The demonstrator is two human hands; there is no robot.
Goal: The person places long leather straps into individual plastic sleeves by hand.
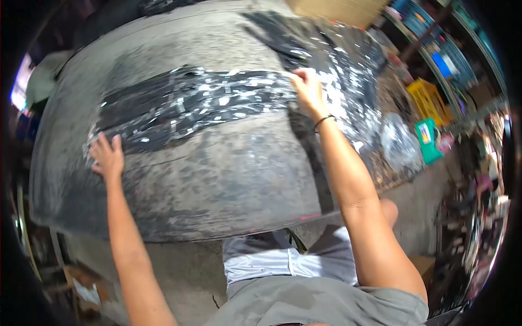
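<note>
A long strip of shiny black plastic sheet (206, 100) lies creased across the worn grey tabletop (228, 174). Its left end is under my left hand (109, 155), whose fingers are spread on the plastic's corner and the table. My right hand (309, 95) is closed in a pinch on the strip's right end; the fingertips are partly hidden. Just beyond that hand, a heap of similar glossy black plastic (348, 70) covers the table's right side.
Right of the table stand a clear plastic bag (401, 142), a green container (429, 141) and a yellow crate (428, 100). Shelving with blue items (445, 65) rises behind them. A cardboard piece (337, 10) is at the far edge. An open box (87, 290) sits at lower left.
</note>
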